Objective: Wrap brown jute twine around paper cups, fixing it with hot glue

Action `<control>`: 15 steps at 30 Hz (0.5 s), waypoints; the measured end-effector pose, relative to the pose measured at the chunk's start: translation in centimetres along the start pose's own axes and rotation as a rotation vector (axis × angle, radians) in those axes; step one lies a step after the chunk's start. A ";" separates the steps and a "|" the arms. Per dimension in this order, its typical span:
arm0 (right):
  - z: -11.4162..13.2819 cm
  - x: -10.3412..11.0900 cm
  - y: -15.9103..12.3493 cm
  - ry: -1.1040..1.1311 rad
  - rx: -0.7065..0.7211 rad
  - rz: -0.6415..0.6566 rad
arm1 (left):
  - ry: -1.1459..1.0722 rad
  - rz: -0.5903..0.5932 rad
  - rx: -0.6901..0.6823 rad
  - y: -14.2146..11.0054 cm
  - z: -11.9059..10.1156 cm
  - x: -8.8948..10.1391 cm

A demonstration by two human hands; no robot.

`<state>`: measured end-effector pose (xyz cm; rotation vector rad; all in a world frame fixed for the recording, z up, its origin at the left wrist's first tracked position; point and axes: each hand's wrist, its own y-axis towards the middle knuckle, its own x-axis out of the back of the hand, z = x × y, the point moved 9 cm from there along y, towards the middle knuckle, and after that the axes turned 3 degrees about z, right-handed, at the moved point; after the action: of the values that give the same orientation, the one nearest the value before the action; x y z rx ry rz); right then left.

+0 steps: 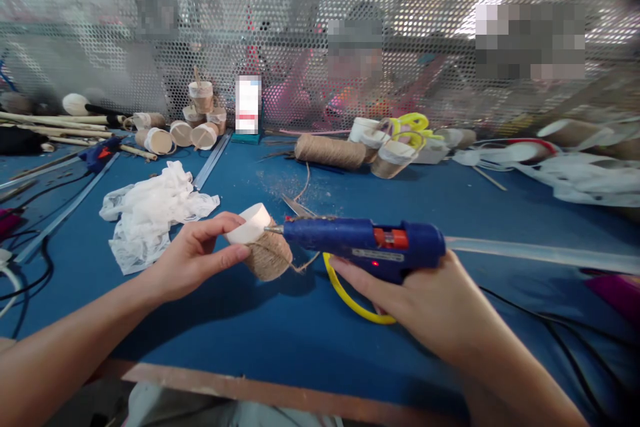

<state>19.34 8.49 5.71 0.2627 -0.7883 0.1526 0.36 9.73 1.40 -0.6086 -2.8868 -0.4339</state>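
My left hand (205, 250) pinches the rim of a small white cup (270, 257) whose outside is wound with brown twine. The cup tilts above the blue table, and a loose strand of twine trails from its right side. In my right hand (415, 300) is a blue glue gun (345, 240), its metal nozzle pointing left at the cup's upper edge. A long clear glue stick (530, 253) sticks out of the gun's back end. Partly hidden under the gun lies a pair of scissors with yellow handles (345, 297).
A twine spool (330, 151) lies ahead, beside several wrapped cups (393, 159). Crumpled white fabric (163, 213) is at left. More wrapped cups (203, 130) and a phone (249, 105) stand near the mesh screen. Black cables (560, 340) cross the right side. Another glue gun (100, 155) lies left.
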 end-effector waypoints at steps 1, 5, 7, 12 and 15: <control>0.2 0.0 0.0 0.008 0.010 0.004 | -0.003 0.006 0.001 0.0 0.0 -0.1; 0.2 -0.2 0.0 0.010 0.014 0.021 | -0.003 0.016 -0.003 0.0 -0.1 -0.2; 0.0 0.0 0.0 0.009 -0.001 0.003 | 0.001 0.012 -0.006 0.1 -0.2 -0.2; -0.2 0.4 0.3 -0.018 -0.011 -0.049 | 0.008 -0.008 -0.017 0.0 -0.2 0.0; -0.4 0.5 0.3 -0.014 -0.022 -0.059 | 0.012 -0.004 -0.016 -0.1 -0.1 0.0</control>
<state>19.90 8.96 5.82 0.2667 -0.7944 0.0865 0.30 9.64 1.45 -0.6000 -2.8764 -0.4596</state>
